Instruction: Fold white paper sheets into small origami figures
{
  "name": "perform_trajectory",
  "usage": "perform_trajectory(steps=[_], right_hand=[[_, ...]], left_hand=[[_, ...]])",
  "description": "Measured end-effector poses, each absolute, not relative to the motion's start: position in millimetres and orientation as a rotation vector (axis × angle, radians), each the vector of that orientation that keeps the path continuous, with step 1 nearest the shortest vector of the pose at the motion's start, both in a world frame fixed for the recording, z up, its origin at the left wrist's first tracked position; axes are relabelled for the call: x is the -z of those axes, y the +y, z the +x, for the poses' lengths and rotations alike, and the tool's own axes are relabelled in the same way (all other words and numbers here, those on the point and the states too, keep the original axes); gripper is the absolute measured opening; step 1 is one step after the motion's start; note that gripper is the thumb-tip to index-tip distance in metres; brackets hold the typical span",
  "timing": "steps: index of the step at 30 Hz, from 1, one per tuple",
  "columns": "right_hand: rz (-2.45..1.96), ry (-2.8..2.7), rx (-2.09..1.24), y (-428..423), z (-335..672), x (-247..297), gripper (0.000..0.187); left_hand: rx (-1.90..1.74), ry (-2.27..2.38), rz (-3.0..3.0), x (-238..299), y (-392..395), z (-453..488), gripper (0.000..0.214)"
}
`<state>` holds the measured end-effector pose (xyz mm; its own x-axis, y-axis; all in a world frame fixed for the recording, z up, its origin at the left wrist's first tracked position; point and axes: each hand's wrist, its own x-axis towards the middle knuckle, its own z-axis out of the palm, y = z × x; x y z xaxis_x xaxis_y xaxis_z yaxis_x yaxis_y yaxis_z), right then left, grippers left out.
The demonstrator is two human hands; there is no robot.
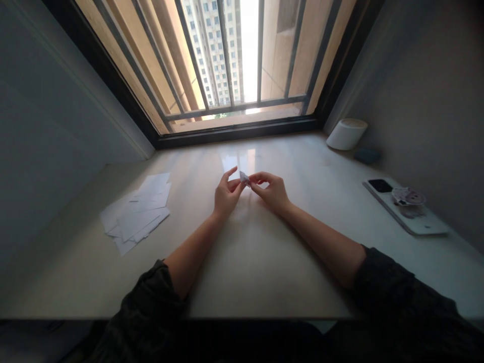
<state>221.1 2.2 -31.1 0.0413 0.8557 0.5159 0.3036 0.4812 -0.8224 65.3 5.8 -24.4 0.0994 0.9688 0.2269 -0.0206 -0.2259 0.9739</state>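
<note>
Between my two hands, above the middle of the pale sill, is a small folded piece of white paper (244,177). My left hand (227,192) pinches its lower left side between thumb and a finger, with the index finger raised. From the other side, my right hand (270,189) grips the paper's right edge with thumb and index finger. The fingertips hide part of the folds. To the left lies a loose, overlapping pile of white paper sheets (141,214), apart from both hands.
A white phone (427,224) with a round cartoon grip (408,196) lies on the right. Behind it stand a white cylindrical container (347,134) and a small dark teal object (366,155). A barred window (242,132) closes off the far side; walls flank the sill.
</note>
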Motion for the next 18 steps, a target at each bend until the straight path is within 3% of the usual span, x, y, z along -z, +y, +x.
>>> perform_trajectory(steps=[6,10,18], right_hand=[[-0.83,-1.231,-1.101,8.9,216.4,35.1,0.029],[-0.832,-1.176,-1.235,7.6,217.3,31.2,0.036],[-0.866,-1.203,-1.242,8.7,223.1,31.3,0.032]], left_hand=[[-1.428,1.079,1.605,19.6,0.2,67.1,0.025],[-1.461,1.171,1.768,17.7,-0.6,65.9,0.019],[-1.551,1.075,1.887,16.8,1.8,63.5,0.013]])
